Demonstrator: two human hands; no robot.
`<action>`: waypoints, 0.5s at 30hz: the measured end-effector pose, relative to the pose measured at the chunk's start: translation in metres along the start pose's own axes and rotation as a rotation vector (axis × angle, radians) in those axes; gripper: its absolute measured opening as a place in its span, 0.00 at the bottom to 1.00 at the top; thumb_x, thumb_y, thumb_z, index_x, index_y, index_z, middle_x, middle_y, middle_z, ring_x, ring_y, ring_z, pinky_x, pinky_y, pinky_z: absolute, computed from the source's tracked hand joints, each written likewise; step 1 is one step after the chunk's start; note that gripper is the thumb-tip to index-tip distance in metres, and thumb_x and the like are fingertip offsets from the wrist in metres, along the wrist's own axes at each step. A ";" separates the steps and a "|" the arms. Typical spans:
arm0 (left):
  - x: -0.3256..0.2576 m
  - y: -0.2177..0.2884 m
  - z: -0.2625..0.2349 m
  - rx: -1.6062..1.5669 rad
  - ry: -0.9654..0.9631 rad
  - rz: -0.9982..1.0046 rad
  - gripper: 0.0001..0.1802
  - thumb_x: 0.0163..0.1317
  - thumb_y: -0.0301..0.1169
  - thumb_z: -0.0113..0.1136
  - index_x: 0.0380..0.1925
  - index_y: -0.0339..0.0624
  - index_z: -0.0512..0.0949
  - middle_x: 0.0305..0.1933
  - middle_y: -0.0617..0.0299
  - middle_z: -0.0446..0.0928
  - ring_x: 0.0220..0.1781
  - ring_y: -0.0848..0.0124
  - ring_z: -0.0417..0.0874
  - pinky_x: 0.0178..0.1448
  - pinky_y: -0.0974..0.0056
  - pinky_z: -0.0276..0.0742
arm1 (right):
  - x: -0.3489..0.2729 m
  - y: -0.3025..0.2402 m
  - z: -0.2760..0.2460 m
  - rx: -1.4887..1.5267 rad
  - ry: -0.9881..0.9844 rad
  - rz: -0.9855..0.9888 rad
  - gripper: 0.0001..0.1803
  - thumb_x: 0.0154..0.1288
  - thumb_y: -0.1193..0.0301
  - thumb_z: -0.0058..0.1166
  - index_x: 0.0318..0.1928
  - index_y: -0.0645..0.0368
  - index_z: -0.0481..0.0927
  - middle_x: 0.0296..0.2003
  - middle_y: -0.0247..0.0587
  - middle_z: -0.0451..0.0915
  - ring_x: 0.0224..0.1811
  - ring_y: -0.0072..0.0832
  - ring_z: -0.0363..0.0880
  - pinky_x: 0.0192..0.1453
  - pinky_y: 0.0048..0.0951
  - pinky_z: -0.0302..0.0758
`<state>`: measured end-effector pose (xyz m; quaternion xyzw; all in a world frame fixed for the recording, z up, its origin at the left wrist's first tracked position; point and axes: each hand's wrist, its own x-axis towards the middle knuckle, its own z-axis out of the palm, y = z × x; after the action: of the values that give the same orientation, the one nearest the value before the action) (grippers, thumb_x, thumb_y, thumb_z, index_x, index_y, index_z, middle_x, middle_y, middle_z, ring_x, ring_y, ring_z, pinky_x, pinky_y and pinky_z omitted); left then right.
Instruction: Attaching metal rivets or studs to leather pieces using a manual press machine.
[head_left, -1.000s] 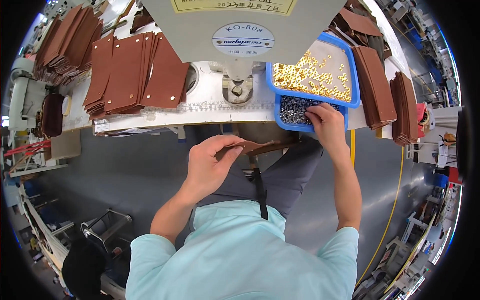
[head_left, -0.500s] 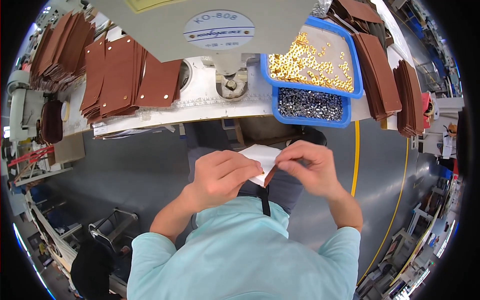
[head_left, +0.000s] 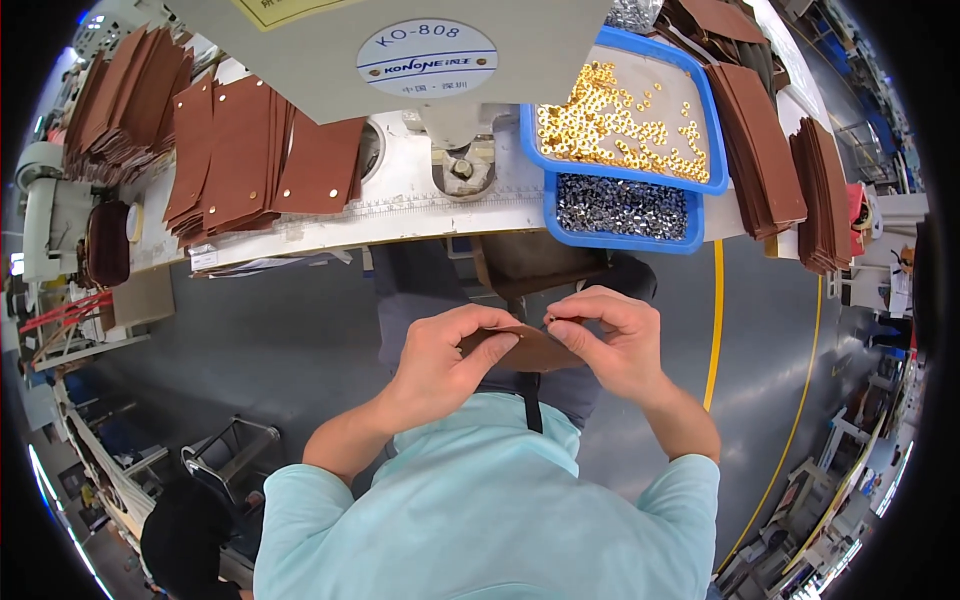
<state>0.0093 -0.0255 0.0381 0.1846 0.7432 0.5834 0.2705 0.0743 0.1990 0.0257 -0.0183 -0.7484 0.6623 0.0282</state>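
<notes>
Just above the lap, the left hand (head_left: 445, 355) and right hand (head_left: 610, 345) both pinch a brown leather piece (head_left: 530, 350) lying crosswise between them (equally near each), well short of the blue tray (head_left: 690, 215) of silver fittings beyond.

white bench (head_left: 400, 215) | stacked brown leather pieces (head_left: 240, 150) left, more stacks (head_left: 765, 150) right | blue tray of gold eyelets (head_left: 620, 110) | blue tray of silver studs (head_left: 620, 208) just below it | grey floor with yellow line (head_left: 716, 320)
</notes>
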 end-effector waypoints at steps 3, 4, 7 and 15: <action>-0.001 -0.003 0.002 -0.106 0.039 -0.096 0.11 0.70 0.27 0.66 0.50 0.35 0.84 0.43 0.58 0.88 0.42 0.75 0.86 0.47 0.68 0.81 | 0.000 -0.008 0.003 -0.229 0.094 -0.150 0.10 0.60 0.80 0.70 0.43 0.62 0.89 0.39 0.43 0.88 0.38 0.30 0.86 0.42 0.28 0.82; 0.000 -0.005 0.002 -0.126 0.039 -0.113 0.11 0.71 0.27 0.65 0.50 0.34 0.84 0.44 0.59 0.88 0.43 0.76 0.85 0.49 0.69 0.81 | -0.003 -0.009 0.004 -0.228 0.088 -0.150 0.10 0.60 0.80 0.70 0.43 0.62 0.89 0.39 0.43 0.88 0.38 0.30 0.86 0.42 0.28 0.82; 0.004 -0.008 0.001 -0.209 0.022 -0.170 0.12 0.71 0.27 0.64 0.50 0.33 0.83 0.44 0.61 0.88 0.44 0.78 0.85 0.50 0.70 0.80 | -0.006 -0.006 0.009 -0.389 0.099 -0.226 0.12 0.56 0.82 0.71 0.42 0.62 0.88 0.38 0.43 0.86 0.36 0.34 0.84 0.39 0.31 0.81; 0.021 -0.006 -0.012 -0.528 -0.109 -0.370 0.12 0.73 0.30 0.63 0.51 0.33 0.82 0.41 0.63 0.87 0.40 0.80 0.84 0.43 0.72 0.79 | 0.002 -0.003 0.010 -0.561 0.162 -0.554 0.11 0.55 0.82 0.72 0.39 0.64 0.85 0.36 0.44 0.87 0.34 0.36 0.83 0.36 0.30 0.80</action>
<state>-0.0143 -0.0235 0.0303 0.0007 0.5715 0.6863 0.4497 0.0720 0.1887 0.0278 0.1251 -0.8722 0.3961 0.2583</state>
